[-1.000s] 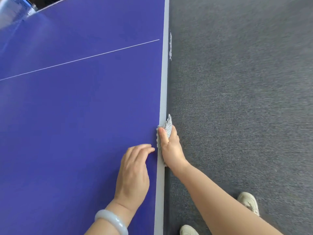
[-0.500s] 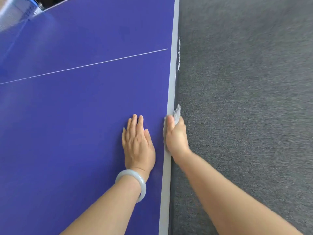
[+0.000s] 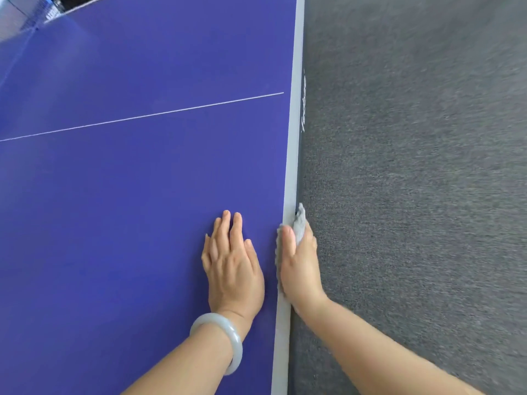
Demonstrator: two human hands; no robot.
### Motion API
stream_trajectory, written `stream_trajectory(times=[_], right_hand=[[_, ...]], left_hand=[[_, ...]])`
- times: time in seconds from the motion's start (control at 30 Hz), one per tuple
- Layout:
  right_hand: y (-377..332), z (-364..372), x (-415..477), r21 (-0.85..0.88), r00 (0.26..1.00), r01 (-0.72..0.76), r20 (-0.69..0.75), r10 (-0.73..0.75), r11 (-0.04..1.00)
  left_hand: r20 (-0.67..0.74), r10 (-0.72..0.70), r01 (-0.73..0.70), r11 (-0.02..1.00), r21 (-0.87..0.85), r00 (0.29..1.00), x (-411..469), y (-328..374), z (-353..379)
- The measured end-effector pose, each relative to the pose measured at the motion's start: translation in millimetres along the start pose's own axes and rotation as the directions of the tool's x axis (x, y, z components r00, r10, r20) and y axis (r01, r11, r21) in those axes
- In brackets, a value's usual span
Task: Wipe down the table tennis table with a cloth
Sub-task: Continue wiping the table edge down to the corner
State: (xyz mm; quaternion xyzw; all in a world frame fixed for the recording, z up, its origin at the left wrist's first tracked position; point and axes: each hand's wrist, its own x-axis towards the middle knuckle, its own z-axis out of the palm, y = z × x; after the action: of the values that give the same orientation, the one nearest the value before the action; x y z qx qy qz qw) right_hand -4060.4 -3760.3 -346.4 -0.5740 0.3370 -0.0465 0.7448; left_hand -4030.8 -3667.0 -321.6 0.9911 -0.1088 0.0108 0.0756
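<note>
The blue table tennis table (image 3: 128, 195) fills the left of the head view, with a grey-white border strip (image 3: 291, 155) along its right edge. My right hand (image 3: 299, 266) grips a small grey cloth (image 3: 299, 223) wrapped over that edge, thumb on top and fingers hidden down the side. My left hand (image 3: 232, 263) rests flat on the blue top just left of it, fingers straight, with a pale bangle (image 3: 225, 337) on the wrist.
Dark grey carpet (image 3: 413, 195) covers the floor to the right of the table. A thin white centre line (image 3: 142, 116) crosses the top. The net end (image 3: 42, 12) shows at the far upper left.
Both hands have slid forward along the right edge with the cloth. My left hand went from loosely curled to lying flat on the top. The view moved forward and my shoes left the frame.
</note>
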Motion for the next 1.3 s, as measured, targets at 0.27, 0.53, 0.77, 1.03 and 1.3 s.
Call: stream_trajectory(times=[0.27,0.53,0.77,1.03,1.3], right_hand=[[-81.9,7.1,161.6,-0.246,0.997,-0.009,-0.070,-0.009,0.969],[-98.5,5.9,177.7,-0.193,1.000,0.007,-0.013,-0.010,0.981],[-130.6,6.6,227.7,-0.103,0.999,0.046,-0.022,-0.049,0.994],[-35.5,1.3,65.9,-0.158,0.994,0.095,-0.046,-0.103,0.983],[-87.3,2.4,161.3,-0.118,0.999,-0.039,-0.018,0.037,0.992]], left_hand=[[-0.014,-0.012,0.012,1.000,0.028,1.000,-1.1,-1.4,1.0],[0.001,-0.023,0.023,0.999,0.043,1.000,0.4,1.9,-0.8],[0.015,-0.021,0.020,0.999,0.040,1.000,0.8,1.2,0.3],[0.007,-0.038,0.037,0.999,0.028,0.999,-0.7,1.4,0.5],[-0.004,-0.022,0.022,1.000,0.021,1.000,1.8,1.1,-0.4]])
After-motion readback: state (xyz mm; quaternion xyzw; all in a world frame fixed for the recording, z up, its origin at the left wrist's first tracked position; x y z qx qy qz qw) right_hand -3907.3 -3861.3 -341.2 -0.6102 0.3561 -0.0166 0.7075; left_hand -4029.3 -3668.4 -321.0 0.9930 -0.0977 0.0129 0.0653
